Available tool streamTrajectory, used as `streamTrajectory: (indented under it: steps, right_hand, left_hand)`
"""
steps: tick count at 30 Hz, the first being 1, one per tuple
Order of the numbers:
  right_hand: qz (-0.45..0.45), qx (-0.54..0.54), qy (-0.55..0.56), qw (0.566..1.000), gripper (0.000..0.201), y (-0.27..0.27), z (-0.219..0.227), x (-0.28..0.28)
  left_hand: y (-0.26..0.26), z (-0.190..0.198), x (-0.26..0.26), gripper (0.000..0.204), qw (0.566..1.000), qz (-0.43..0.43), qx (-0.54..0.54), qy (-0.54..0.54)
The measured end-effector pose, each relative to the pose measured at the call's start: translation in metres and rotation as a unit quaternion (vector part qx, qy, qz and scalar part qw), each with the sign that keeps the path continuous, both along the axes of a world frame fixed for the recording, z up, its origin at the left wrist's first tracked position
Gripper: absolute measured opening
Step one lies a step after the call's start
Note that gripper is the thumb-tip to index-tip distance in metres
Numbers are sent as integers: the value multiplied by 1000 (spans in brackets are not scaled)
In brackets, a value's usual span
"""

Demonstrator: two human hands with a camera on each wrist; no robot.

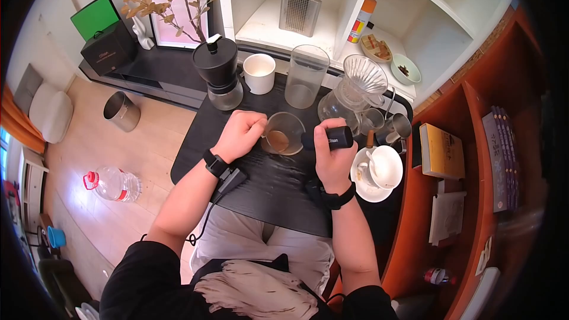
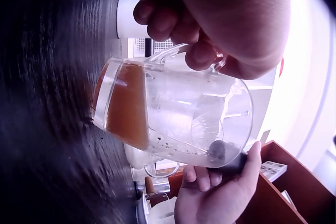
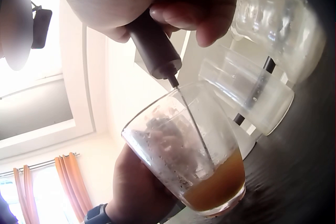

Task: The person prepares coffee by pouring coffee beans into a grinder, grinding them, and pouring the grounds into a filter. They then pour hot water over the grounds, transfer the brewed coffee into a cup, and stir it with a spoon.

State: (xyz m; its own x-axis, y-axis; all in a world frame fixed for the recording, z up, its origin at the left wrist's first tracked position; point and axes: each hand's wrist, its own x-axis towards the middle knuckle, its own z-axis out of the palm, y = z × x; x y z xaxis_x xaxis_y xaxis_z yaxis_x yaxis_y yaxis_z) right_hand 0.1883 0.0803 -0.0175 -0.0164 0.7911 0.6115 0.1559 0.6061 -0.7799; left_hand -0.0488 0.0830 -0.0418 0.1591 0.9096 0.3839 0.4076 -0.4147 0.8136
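Observation:
My left hand [image 1: 237, 135] grips the handle of a clear glass mug [image 1: 291, 125] on the black table; its curled fingers show at the handle in the left wrist view. Brown liquid [image 2: 127, 106] fills the lower part of the mug, and droplets cling to the inner wall. My right hand [image 1: 335, 160] is wrapped round a black handheld frother [image 1: 339, 138] at the mug's right side. In the right wrist view the frother [image 3: 155, 45] points down over the rim, its thin metal rod reaching toward the liquid [image 3: 218, 187]. The rod's tip is hard to make out.
Behind the mug stand a coffee grinder [image 1: 216, 68], a white cup [image 1: 259, 73], a tall glass [image 1: 307, 77] and a ribbed glass dripper [image 1: 364, 76] on a carafe. Metal jugs [image 1: 395, 128] and a white cup on a saucer [image 1: 359, 191] are at the right. A red-brown shelf [image 1: 409, 201] borders the table.

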Motion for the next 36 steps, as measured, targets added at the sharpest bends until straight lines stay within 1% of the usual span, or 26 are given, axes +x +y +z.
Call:
streamTrajectory:
  steps: [8,11,16,20,23,25,26,28,31,36]
  right_hand:
    - [10,-4,-4,1000,20,0,-1,-1]
    - [10,-11,10,1000,19,0,0,-4]
    - [47,-20,3,999,18,1,-2,-3]
    - [34,-22,17,999,17,-1,2,-5]
    - [44,-5,-7,999,17,0,0,-3]
    - [47,-39,6,998,17,-1,-2,0]
    - [47,-38,6,998,17,0,-1,-1]
    - [20,-9,5,1000,16,1,1,-4]
    - [45,-7,-3,999,15,0,1,-3]
    - [40,-19,6,999,16,-2,4,-5]
  left_hand:
    - [1,-1,-1,30,1000,0,7,0]
    - [1,-3,-2,30,1000,-2,1,-1]
    - [2,-4,-2,28,1000,1,5,-6]
    - [1,-3,-1,29,1000,-2,7,-7]
    - [1,-3,-1,30,1000,-2,5,-18]
    - [2,-2,-1,29,1000,0,0,-17]
    - [2,-2,-2,28,1000,3,-6,-15]
    - [1,-1,-2,28,1000,2,-5,-15]
    - [1,-3,0,29,1000,0,-4,-22]
    - [2,-4,-1,31,1000,1,-7,-26]
